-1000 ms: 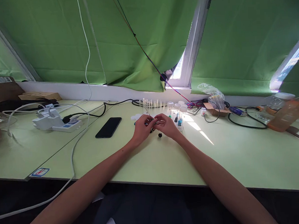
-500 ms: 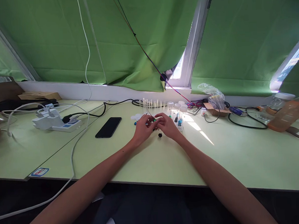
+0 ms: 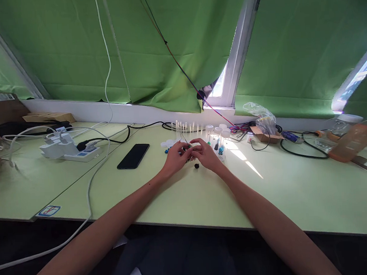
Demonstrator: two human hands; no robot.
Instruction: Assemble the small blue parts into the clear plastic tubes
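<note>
My left hand (image 3: 174,159) and my right hand (image 3: 207,156) meet over the table, fingertips pinched close together. Between them sits a small green piece (image 3: 189,145), mostly covered by the fingers. A thin dark rod or wire (image 3: 184,139) sticks up from the same spot. Just below the fingers lies a small round black piece (image 3: 196,166). Clear tubes with white caps (image 3: 217,130) stand beside my right hand, with blue and green bits inside. Beyond my left hand are small blue pieces (image 3: 166,151) and loose white caps (image 3: 168,143).
A black phone (image 3: 133,156) lies left of my hands. Further left is a white power strip (image 3: 81,154) with plugs and cables. Thin clear upright tubes (image 3: 187,126) stand behind the hands. At right are a small cardboard box (image 3: 267,136), cables and an orange bottle (image 3: 348,142).
Both hands stay almost in place, with slight finger shifts. The green piece is more covered, and the thin dark rod stands a little differently.
</note>
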